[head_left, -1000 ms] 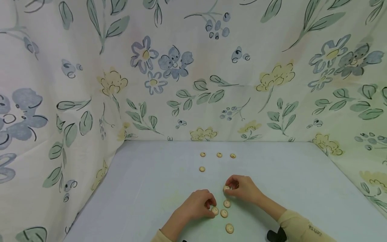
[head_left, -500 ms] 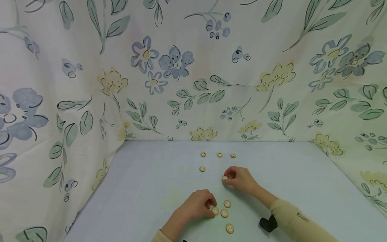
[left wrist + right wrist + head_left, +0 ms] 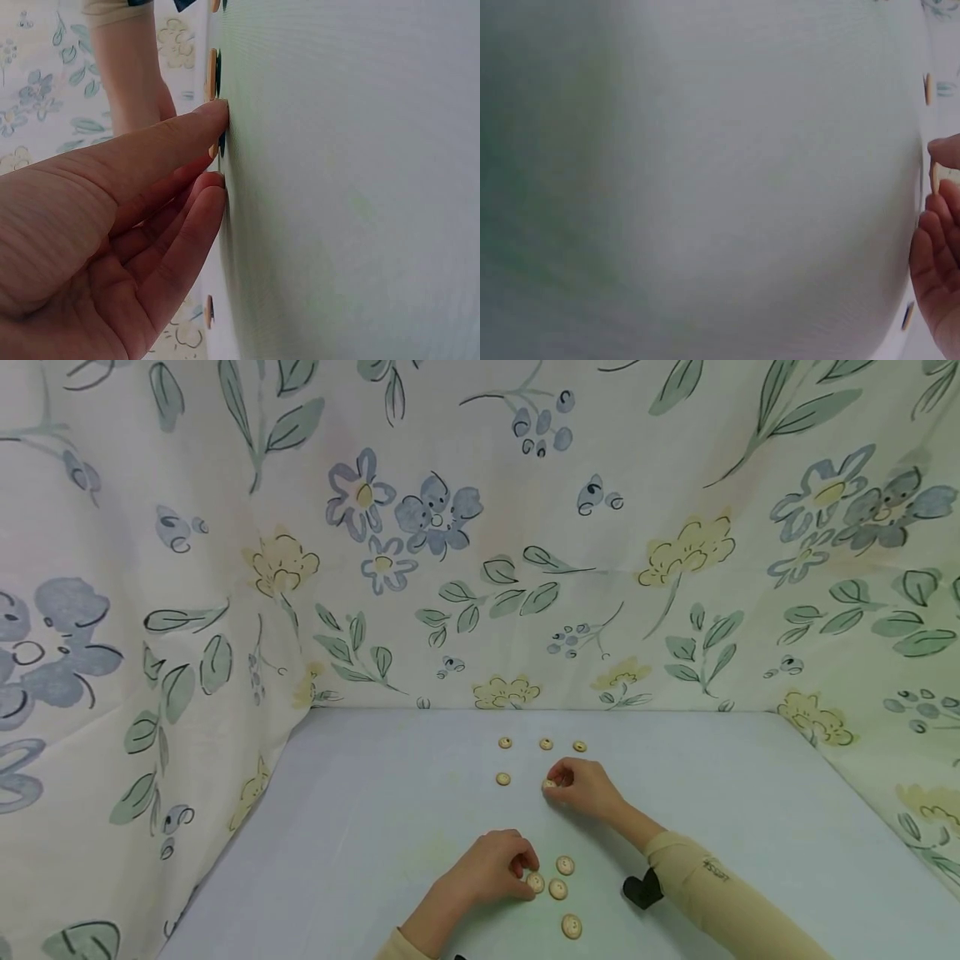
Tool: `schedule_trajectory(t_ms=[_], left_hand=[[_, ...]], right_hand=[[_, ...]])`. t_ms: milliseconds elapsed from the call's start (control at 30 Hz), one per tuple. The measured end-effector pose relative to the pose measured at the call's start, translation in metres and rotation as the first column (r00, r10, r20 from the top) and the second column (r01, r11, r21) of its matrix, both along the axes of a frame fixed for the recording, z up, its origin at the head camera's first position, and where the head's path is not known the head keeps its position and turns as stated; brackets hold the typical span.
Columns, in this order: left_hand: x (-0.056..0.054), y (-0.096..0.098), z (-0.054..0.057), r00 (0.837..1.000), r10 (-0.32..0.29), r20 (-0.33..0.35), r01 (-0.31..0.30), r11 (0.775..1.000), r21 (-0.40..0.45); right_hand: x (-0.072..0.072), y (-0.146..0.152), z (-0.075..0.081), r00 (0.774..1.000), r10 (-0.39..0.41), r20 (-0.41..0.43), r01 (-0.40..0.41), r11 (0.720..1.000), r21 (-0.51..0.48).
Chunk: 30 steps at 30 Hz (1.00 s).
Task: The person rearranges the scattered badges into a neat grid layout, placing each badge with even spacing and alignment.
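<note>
With thumb and fingertips my right hand (image 3: 587, 787) pinches a round beige button (image 3: 550, 784) near the middle of the table; its edge also shows in the right wrist view as a thin button rim (image 3: 934, 178). My left hand (image 3: 489, 865) rests lower on the table, thumb and fingers curled about another button (image 3: 535, 882). In the left wrist view that button is mostly hidden by the thumb (image 3: 161, 150). Close to the left fingertips lie two loose buttons, an upper button (image 3: 565, 865) and a lower button (image 3: 557, 889); a further button (image 3: 572, 927) is nearer the front.
A back row has a left button (image 3: 506, 742), a middle button (image 3: 546, 744) and a right button (image 3: 580, 747). Just in front of it is a lone button (image 3: 503, 778). Floral cloth (image 3: 480, 527) encloses the white table (image 3: 360, 827). A black heart-shaped piece (image 3: 642, 890) shows by the right sleeve.
My right hand has moved away from me and slightly left, carrying its button toward the lone button before the back row. My left hand has stayed in place.
</note>
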State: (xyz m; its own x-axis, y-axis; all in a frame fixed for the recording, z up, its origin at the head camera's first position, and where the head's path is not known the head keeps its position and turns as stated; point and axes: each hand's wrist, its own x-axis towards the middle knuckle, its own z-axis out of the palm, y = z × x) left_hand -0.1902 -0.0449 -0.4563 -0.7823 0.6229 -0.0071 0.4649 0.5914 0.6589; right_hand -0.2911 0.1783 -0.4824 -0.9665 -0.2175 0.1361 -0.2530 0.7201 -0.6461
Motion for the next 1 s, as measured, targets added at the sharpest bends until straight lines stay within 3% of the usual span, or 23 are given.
schedule_trajectory(t_ms=[300,1000], left_hand=[[-0.0011,-0.0002,-0.0003,1.0,-0.003,0.02,0.003,1.0,0.0],[-0.0017,-0.0001,-0.0024,1.0,-0.002,0.016,0.002,1.0,0.003]], right_hand=[[-0.0079,-0.0032,-0.002,1.0,-0.004,-0.005,0.004,1.0,0.006],[-0.0076,-0.0055,-0.0013,1.0,0.001,-0.004,-0.001,1.0,-0.011]])
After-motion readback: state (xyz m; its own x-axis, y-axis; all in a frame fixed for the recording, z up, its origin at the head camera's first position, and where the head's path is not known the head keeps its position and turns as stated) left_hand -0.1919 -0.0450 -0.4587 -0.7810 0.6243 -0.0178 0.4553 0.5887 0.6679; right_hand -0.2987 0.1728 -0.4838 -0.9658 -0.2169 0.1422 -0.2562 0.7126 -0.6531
